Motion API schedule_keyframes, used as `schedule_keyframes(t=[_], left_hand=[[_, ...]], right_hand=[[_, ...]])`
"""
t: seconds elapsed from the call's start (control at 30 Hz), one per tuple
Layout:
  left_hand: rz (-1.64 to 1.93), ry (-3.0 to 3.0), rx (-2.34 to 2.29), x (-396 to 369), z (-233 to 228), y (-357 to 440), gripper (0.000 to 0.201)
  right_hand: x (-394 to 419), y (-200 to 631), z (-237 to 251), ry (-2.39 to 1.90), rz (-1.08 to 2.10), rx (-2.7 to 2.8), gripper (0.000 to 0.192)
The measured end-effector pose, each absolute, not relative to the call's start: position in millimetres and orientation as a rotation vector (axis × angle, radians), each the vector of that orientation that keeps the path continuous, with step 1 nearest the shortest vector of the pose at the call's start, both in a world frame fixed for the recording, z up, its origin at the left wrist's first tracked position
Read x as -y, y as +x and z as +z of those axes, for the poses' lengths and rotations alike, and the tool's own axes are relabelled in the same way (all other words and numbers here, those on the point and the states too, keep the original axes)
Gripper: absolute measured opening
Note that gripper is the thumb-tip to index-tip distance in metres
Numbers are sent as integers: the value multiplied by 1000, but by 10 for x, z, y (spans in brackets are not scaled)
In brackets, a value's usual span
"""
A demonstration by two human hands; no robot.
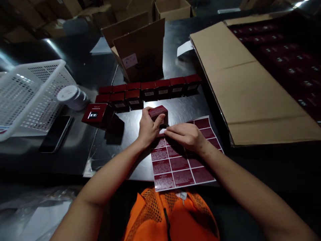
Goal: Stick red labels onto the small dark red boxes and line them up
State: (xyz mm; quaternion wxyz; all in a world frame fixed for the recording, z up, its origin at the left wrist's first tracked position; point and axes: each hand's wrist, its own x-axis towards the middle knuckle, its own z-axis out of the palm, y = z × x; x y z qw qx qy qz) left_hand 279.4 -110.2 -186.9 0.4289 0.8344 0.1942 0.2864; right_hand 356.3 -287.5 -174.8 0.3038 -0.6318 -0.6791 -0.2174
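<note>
A small dark red box (158, 113) is in my left hand (148, 126), with the thumb and fingers wrapped round it. Just below it lies a sheet of dark red stickers (173, 164) with white printing and white gaps. My right hand (187, 135) is over the sheet's upper part, fingertips pinched together at a sticker beside a white bare patch (162, 131). Exactly how much of that sticker is lifted is hidden by the fingers. Beyond my hands stand rows of similar dark red boxes (149, 91). A box with a white logo (96, 113) sits to the left.
On the left are a white plastic basket (47, 80), a round lidded tub (71, 97) and a phone (55, 134). An upright open carton (140, 50) stands behind the rows. At right, a large carton (250, 83) holds many red boxes, its flap reaching across the table.
</note>
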Motion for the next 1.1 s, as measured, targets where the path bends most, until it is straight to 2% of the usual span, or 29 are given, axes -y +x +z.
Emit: schedule_keyframes(t=[0.13,0.43,0.57,0.73,0.9,1.1], left_hand=[[703,2077,-489,1112,-1863,2790,57],[725,2118,-521,1046,-1855,2800,52],[691,2177,-519,1052,-1839,2800,48],[668,2270,-676,1017,-1793,2753,56],[845,2009,-338,938,-1557,2587,63],[124,1570,69,1034,-1334,2368,70]], right_hand=[[2865,3555,-1736,-1665,-614,1802,18],[2902,3640,-1726,-1730,-472,1790,21],[3067,3714,-1552,-1716,-225,1747,17],[3213,3742,-1332,-1499,113,1385,7],[3160,3719,-1387,-1422,90,1005,17],[3071,3609,-1452,-1419,220,937,17]])
